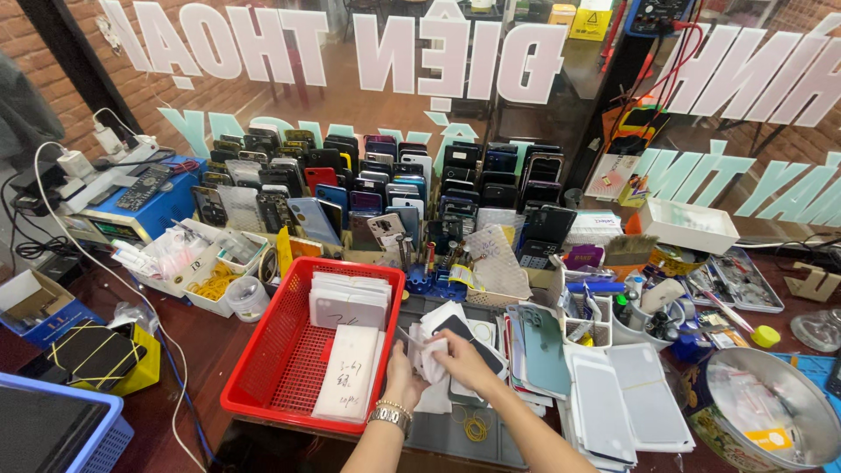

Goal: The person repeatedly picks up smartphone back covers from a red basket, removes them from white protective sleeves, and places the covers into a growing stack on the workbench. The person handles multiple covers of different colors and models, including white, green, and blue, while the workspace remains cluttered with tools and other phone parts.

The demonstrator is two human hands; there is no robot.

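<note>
At the lower centre of the frame, both hands meet over a grey work mat (455, 438). The left hand (405, 372), with a metal watch (391, 415) on its wrist, pinches the edge of a white wipe (435, 343), fingers closed on it. The right hand (462, 361) is folded over the same wipe from the right, also gripping it. Under the wipe lies a dark phone back (473, 342), partly covered.

Just left of the hands stands a red plastic basket (263, 377) holding white flat packets. To the right lie a green phone back cover (543, 350) and stacks of clear screen protectors (626, 403). A round metal tin (771, 412) sits at the lower right. Across the upper middle, rows of upright phones (385, 184) fill a rack. A blue bench unit (131, 210) with chargers sits at the upper left, and a yellow rubber band (476, 428) lies on the mat.
</note>
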